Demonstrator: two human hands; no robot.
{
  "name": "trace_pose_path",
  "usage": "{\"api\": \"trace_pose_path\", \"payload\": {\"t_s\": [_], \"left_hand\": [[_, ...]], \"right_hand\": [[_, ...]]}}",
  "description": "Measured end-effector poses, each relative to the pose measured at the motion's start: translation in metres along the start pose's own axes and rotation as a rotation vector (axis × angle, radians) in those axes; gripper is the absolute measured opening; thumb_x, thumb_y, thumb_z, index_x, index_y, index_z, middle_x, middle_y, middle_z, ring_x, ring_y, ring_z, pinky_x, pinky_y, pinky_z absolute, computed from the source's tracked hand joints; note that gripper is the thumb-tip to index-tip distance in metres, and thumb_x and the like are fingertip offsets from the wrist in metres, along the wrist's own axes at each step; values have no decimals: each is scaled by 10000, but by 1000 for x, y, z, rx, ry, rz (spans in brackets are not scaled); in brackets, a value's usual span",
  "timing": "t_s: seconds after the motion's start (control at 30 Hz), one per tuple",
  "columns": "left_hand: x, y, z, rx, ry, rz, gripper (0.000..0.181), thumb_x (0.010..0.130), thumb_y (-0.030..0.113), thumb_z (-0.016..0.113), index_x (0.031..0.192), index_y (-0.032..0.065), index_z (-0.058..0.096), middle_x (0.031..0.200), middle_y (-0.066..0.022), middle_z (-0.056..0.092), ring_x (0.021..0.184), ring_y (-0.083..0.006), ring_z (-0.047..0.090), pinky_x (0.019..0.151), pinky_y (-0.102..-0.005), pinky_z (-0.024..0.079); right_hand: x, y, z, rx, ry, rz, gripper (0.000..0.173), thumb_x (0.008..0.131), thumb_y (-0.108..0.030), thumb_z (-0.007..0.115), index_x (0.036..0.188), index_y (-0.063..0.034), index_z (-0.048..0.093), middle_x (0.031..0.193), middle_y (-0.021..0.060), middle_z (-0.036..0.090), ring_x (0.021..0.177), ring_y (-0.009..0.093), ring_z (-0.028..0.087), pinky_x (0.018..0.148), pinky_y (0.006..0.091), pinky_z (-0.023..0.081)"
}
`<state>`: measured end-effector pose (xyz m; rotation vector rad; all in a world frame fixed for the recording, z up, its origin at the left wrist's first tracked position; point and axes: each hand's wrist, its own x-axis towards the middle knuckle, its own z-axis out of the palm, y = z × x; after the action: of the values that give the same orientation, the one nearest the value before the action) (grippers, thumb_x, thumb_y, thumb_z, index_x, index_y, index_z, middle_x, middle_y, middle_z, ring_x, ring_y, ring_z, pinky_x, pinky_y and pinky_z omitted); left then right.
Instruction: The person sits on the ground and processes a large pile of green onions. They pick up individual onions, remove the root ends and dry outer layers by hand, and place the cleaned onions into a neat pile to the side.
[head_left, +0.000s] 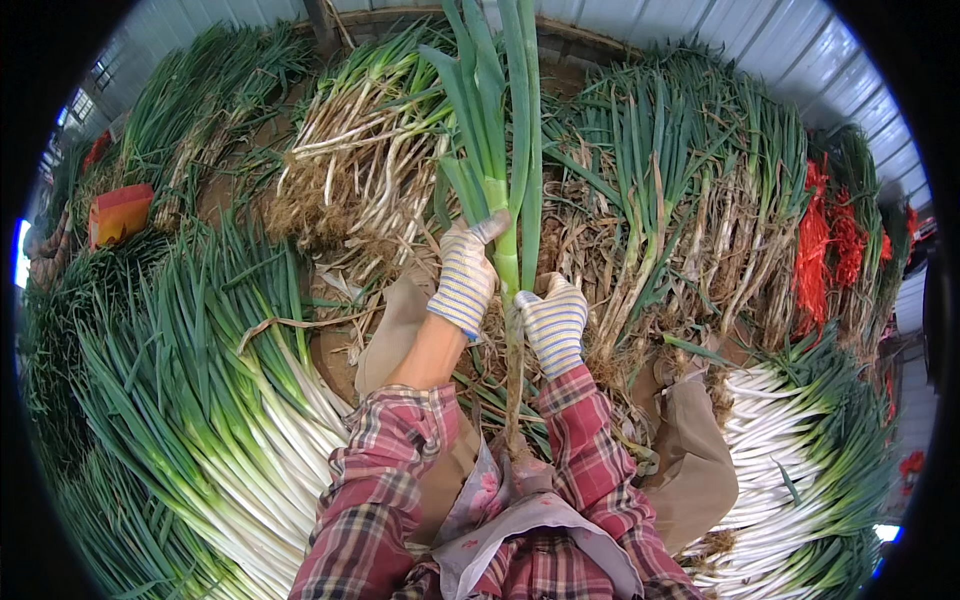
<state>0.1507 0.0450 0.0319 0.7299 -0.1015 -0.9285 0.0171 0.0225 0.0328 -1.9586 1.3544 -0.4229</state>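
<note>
A single long Welsh onion (508, 264) stands upright before me, its green leaves reaching the top of the view. Brown, dirty skin covers its lower stalk, and the root end hangs by my floral apron (487, 480). My left hand (463, 274), in a striped knit glove, grips the stalk below the leaf fork, thumb across it. Beside the stalk, my right hand (556, 322) in a matching glove has its fingers closed at the base of an outer leaf (530, 217), which stands apart from the stem. The right fingertips are partly hidden.
Clean white-stalked onions lie in a pile at left (247, 442) and another at right (772, 450). Unpeeled onions (360, 172) with roots lie ahead. Dry peelings (577, 225) litter the ground. Red twine (811, 255) hangs at right; an orange-red packet (120, 215) sits at left.
</note>
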Motion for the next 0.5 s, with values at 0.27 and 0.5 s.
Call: {"api": "trace_pose_path", "payload": {"t_s": [0.27,0.5], "left_hand": [[-5,-6,-5,114,-21,-18,298,772,85,728,1038,29,604,837,-45,623,662,-198,602,606,-336,531],[-8,-19,-1,99,-25,60,303,754,51,732,1026,7,605,863,-60,634,606,-194,601,539,-310,528]], "right_hand": [[-8,30,16,427,66,129,279,658,-145,703,823,71,640,663,123,627,579,166,561,589,315,478],[-26,78,25,202,151,112,223,708,-129,659,843,48,637,622,98,609,534,171,550,558,323,475]]}}
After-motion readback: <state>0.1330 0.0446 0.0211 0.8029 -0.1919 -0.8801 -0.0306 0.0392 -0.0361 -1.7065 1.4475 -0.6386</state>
